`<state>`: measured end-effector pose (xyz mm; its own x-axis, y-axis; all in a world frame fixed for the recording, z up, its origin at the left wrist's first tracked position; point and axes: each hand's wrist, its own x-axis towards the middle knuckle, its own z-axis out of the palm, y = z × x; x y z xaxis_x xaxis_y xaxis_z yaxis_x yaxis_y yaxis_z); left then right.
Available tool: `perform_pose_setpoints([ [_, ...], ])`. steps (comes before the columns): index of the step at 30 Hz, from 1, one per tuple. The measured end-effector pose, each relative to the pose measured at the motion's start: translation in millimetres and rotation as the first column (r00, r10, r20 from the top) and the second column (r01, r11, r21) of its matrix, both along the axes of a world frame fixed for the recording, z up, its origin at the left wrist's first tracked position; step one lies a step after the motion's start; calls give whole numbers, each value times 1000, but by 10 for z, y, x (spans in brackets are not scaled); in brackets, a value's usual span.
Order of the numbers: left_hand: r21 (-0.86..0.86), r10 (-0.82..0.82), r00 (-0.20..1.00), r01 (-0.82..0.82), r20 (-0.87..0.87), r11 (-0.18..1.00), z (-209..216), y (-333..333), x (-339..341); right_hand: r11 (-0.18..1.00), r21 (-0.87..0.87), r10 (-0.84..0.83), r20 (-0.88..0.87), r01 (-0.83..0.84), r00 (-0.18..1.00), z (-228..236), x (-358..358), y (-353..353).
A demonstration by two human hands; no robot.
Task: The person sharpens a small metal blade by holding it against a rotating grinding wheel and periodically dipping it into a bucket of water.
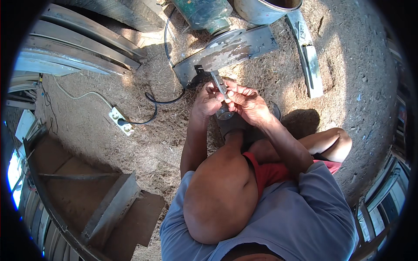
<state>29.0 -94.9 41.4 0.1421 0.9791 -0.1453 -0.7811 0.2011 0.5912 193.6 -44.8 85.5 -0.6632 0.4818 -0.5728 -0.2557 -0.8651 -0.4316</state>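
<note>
A short, flat silvery metal piece with holes (219,83) slants upward between my two hands. My left hand (207,101) has its fingers closed around the lower end. From the other side, my right hand (249,104) pinches the same piece between thumb and fingers. Just below the hands, by my foot, is a rounded, see-through object (224,114); its kind is unclear. A dark object (199,80) lies just beyond my left hand, partly hidden by it, and a black cable (170,102) runs toward it.
A white power strip (117,117) lies on the ground to the left. Ahead are a worn grey metal plate (230,52), a green container (202,13) and a whitish pot (263,14). A metal bar (311,69) lies at right. Long planks (82,39) and a brown panelled structure (69,167) stand left.
</note>
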Motion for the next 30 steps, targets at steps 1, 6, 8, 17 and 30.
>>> perform_pose_setpoints([
  [1, 3, -9, 1000, 8, 18, 1000, 3, 3, 2, 1000, -24, -2, 6, 2, 1000, 22, 0, 7],
  [6, -13, 42, 999, -42, 30, 999, -2, 1, 21, 998, -63, -3, -19, 2, 1000, 39, -12, 21],
  [8, 10, 22, 998, -23, 54, 1000, -9, 6, 6, 998, -67, -8, -37, 5, 999, 37, -17, 14],
  [17, -12, 62, 994, -61, 91, 998, 127, 98, 31, 993, 121, -13, 4, 13, 1000, -34, 24, 33],
  [30, -96, 245, 887, -304, -391, 948, 259, 167, 23, 849, 517, -37, 263, -109, 964, 41, 61, 128],
])
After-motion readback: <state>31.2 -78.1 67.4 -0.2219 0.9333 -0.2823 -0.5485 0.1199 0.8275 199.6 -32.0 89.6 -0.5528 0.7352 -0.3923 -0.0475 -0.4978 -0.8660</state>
